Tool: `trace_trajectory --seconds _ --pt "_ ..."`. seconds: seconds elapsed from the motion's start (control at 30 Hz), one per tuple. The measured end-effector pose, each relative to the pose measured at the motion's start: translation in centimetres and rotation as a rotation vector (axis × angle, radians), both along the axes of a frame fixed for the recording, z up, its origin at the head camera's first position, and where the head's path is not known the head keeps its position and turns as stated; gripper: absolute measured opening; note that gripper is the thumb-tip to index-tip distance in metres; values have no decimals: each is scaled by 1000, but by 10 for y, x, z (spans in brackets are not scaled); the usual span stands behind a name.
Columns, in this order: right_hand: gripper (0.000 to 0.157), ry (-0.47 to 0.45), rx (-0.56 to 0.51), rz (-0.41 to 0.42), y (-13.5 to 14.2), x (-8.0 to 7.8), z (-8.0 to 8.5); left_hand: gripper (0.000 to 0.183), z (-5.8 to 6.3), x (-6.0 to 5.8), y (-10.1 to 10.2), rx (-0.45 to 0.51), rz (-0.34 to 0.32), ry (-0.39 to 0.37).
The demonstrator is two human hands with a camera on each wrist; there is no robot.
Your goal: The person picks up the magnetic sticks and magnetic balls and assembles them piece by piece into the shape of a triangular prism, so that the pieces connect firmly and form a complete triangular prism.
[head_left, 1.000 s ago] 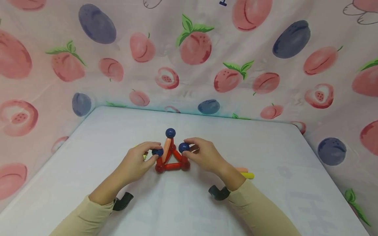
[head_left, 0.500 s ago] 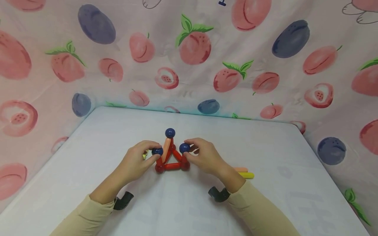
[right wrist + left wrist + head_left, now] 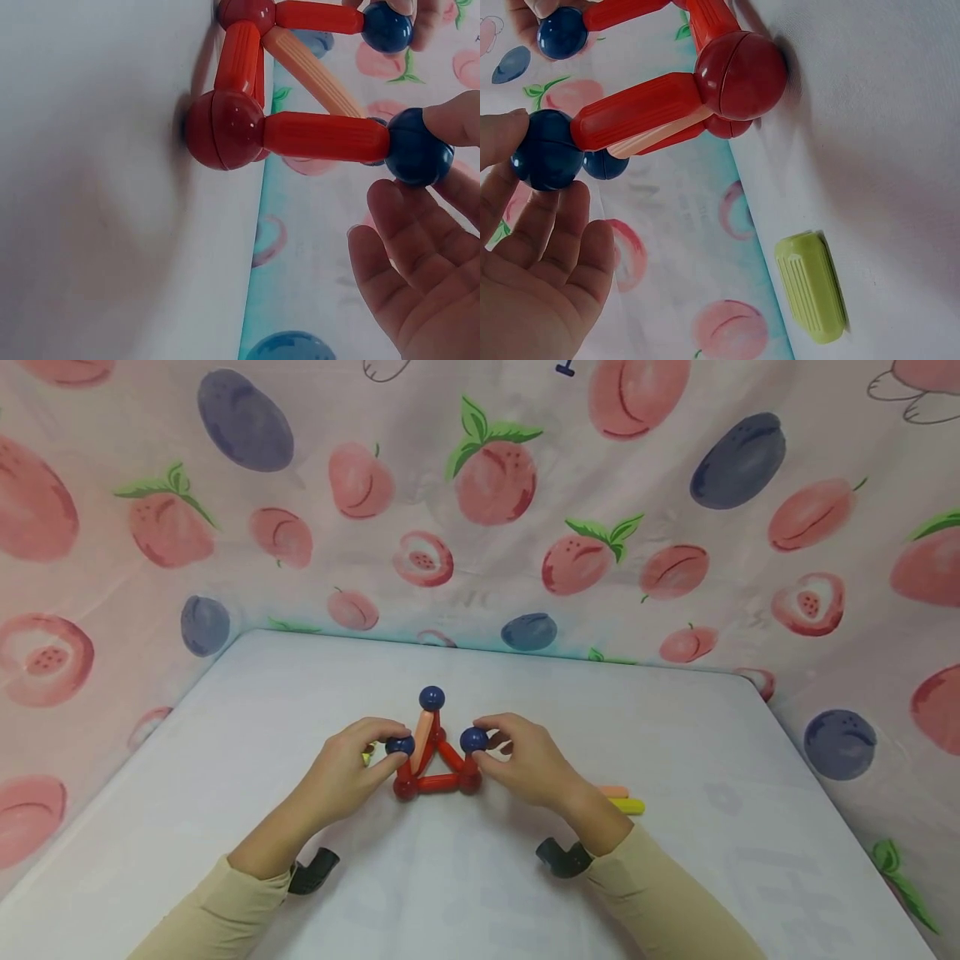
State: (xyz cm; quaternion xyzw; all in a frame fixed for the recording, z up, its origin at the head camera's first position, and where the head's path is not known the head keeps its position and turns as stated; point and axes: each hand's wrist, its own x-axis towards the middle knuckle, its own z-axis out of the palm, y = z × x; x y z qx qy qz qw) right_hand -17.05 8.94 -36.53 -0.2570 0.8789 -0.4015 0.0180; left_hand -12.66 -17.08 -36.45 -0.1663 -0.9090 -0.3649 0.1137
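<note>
"So, how far along?"
"Partway, I'd say: red tri. base point(image 3: 438, 783) sits on the table point(image 3: 262, 693), three red uprights point(image 3: 326, 136) stand on it, plus one peach diag. rod point(image 3: 422, 739)."
"Hands?"
"L hand point(image 3: 360, 764) pinches the near-left blue ball point(image 3: 546, 150), R hand point(image 3: 528, 760) pinches the near-right blue ball point(image 3: 474, 740). Rear blue ball point(image 3: 432, 697) tops its upright, untouched."
"Left to do?"
"Prob. more rods: none visible btwn blue balls. Loose green stick point(image 3: 810, 287), yellow stick point(image 3: 628, 807) & peach stick point(image 3: 615, 792) lie unused."

Left sleeve point(image 3: 206, 914), right sleeve point(image 3: 671, 897): plain beige cloth, creased near the cuffs point(image 3: 253, 887). Black fittings point(image 3: 314, 871), bent like pipe elbows: I count one at each cuff. Fingers point(image 3: 574, 225): bare.
</note>
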Motion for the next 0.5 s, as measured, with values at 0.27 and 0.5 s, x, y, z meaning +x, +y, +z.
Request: trace_trajectory --seconds 0.27,0.5 --pt "46 -7 -3 24 19 -4 2 28 0 0 0 3 -1 -6" --pt "38 -102 61 -55 56 -6 0 29 0 0 -1 4 -7 -19"
